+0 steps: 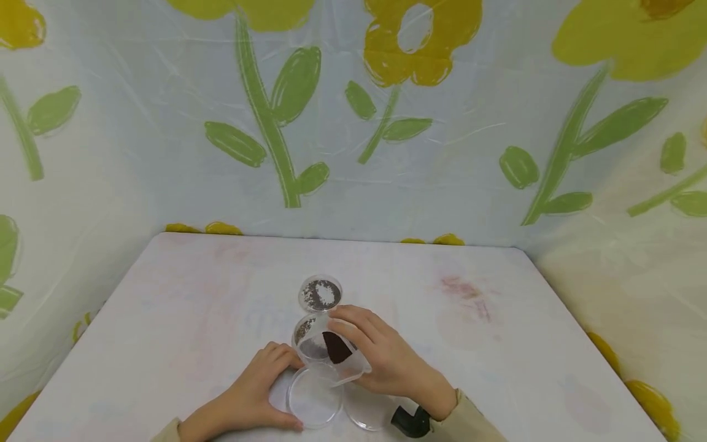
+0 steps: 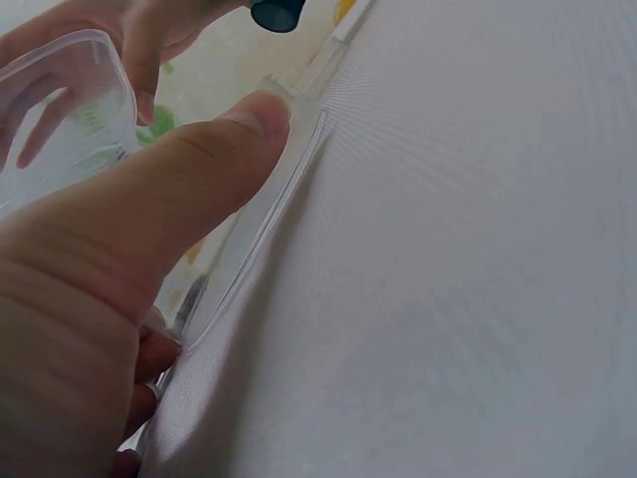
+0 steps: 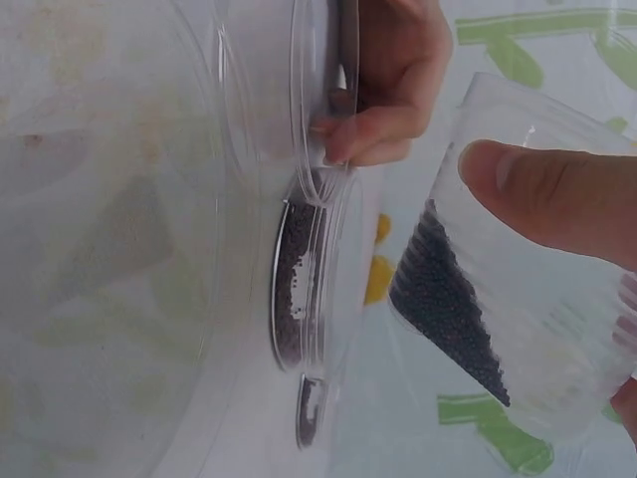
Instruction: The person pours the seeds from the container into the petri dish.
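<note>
My right hand (image 1: 389, 359) grips a clear plastic cup (image 3: 528, 329) and holds it tilted above the dishes. Small dark grains (image 3: 443, 309) are heaped along one side inside the cup. Below it, my left hand (image 1: 256, 390) holds the nearest petri dish (image 1: 313, 399) at its edge, the thumb (image 2: 214, 164) against the rim and the fingers round the far side. That dish is clear, with no dark grains visible in it. Just beyond stands a second petri dish (image 1: 302, 328) with dark grains on its bottom, partly hidden by the cup.
Farthest away is another petri dish (image 1: 320, 293) with dark grains scattered round a bare patch. A clear dish (image 1: 369, 411) lies right of the held one, under the right hand. A black piece (image 1: 411, 422) shows by the right wrist. Flowered cloth (image 1: 353, 202) hangs behind the white table (image 1: 193, 307).
</note>
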The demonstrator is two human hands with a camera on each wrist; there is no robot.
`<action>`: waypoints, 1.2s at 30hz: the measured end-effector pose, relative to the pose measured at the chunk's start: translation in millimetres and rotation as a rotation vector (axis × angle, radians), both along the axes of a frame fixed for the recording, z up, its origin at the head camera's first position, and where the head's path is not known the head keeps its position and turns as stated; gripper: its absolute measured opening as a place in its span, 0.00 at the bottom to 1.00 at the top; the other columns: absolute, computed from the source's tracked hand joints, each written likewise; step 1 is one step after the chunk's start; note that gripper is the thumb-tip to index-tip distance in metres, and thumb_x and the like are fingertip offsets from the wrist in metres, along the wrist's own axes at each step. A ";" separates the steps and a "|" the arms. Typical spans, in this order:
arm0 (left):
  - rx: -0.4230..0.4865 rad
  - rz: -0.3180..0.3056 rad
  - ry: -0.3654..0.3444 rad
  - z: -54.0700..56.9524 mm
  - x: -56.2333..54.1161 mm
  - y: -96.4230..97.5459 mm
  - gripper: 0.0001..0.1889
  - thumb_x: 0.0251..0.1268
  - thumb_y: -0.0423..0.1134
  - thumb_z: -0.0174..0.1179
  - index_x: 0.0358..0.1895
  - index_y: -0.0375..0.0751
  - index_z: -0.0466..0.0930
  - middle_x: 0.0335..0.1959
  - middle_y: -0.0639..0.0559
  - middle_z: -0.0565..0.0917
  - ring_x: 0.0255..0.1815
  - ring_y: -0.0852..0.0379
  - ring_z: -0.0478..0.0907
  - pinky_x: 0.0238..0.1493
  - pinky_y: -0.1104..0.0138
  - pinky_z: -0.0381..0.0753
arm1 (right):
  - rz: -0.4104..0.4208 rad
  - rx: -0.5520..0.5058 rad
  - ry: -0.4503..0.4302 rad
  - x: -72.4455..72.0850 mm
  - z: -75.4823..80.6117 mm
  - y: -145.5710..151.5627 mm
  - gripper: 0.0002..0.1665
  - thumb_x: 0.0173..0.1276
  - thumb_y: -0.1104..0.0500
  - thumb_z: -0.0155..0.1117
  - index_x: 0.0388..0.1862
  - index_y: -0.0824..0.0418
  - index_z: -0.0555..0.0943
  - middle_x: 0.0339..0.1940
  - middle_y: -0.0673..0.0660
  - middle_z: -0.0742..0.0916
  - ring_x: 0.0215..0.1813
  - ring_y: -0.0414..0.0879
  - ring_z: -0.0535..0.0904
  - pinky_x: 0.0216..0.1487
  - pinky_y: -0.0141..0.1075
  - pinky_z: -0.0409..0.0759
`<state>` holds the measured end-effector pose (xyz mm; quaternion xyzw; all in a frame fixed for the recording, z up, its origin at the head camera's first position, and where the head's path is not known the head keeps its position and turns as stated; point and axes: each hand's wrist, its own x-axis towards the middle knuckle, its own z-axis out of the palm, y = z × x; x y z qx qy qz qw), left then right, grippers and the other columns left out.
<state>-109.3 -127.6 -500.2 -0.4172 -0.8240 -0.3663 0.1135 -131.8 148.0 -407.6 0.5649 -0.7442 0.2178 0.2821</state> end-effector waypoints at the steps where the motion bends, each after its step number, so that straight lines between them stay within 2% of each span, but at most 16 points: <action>1: -0.002 0.000 0.000 0.4 0.1 -0.1 0.39 0.36 0.68 0.76 0.52 0.54 0.75 0.52 0.66 0.75 0.52 0.64 0.66 0.50 0.64 0.68 | -0.001 0.007 0.009 0.6 0.1 -0.3 0.48 0.58 0.48 0.77 0.68 0.71 0.67 0.66 0.68 0.74 0.67 0.60 0.71 0.69 0.46 0.68; 8: -0.001 0.006 0.007 1.8 -0.3 0.8 0.38 0.35 0.69 0.76 0.51 0.56 0.75 0.52 0.68 0.74 0.53 0.64 0.66 0.50 0.65 0.68 | -0.026 0.073 0.081 4.8 0.1 -4.1 0.49 0.52 0.55 0.80 0.69 0.69 0.67 0.68 0.66 0.73 0.68 0.60 0.70 0.69 0.47 0.67; 12: -0.011 0.011 0.011 2.9 -1.3 1.3 0.38 0.36 0.70 0.75 0.53 0.57 0.75 0.53 0.67 0.75 0.54 0.64 0.66 0.50 0.64 0.68 | -0.049 0.108 0.104 6.3 -1.3 -5.7 0.52 0.48 0.54 0.83 0.69 0.67 0.68 0.69 0.65 0.73 0.69 0.58 0.69 0.71 0.46 0.66; 19: -0.036 0.027 -0.046 3.2 -0.2 -0.9 0.44 0.37 0.72 0.73 0.59 0.54 0.76 0.55 0.68 0.74 0.55 0.67 0.65 0.51 0.66 0.68 | -0.054 0.156 0.098 10.5 -3.8 -8.8 0.56 0.41 0.61 0.85 0.70 0.64 0.68 0.69 0.63 0.73 0.71 0.56 0.67 0.72 0.45 0.63; 25: -0.048 0.032 -0.086 5.7 1.1 -1.6 0.43 0.37 0.72 0.73 0.58 0.53 0.77 0.55 0.70 0.73 0.55 0.68 0.64 0.51 0.66 0.68 | -0.051 0.171 0.089 11.5 -5.1 -8.7 0.54 0.44 0.66 0.83 0.71 0.62 0.68 0.72 0.62 0.71 0.72 0.56 0.66 0.73 0.46 0.62; 31: -0.055 0.045 -0.081 5.8 0.7 -1.3 0.42 0.36 0.73 0.72 0.57 0.55 0.76 0.54 0.72 0.72 0.55 0.68 0.64 0.51 0.67 0.68 | -0.052 0.178 0.090 10.8 -7.3 -8.5 0.52 0.46 0.68 0.81 0.72 0.62 0.68 0.73 0.62 0.70 0.73 0.57 0.65 0.73 0.46 0.62; 36: -0.054 0.044 -0.058 4.7 0.5 -1.8 0.43 0.36 0.73 0.72 0.58 0.55 0.75 0.55 0.71 0.73 0.55 0.67 0.64 0.51 0.66 0.68 | -0.054 0.184 0.105 11.1 -8.7 -9.3 0.44 0.56 0.64 0.77 0.71 0.61 0.69 0.73 0.62 0.70 0.73 0.56 0.65 0.73 0.47 0.63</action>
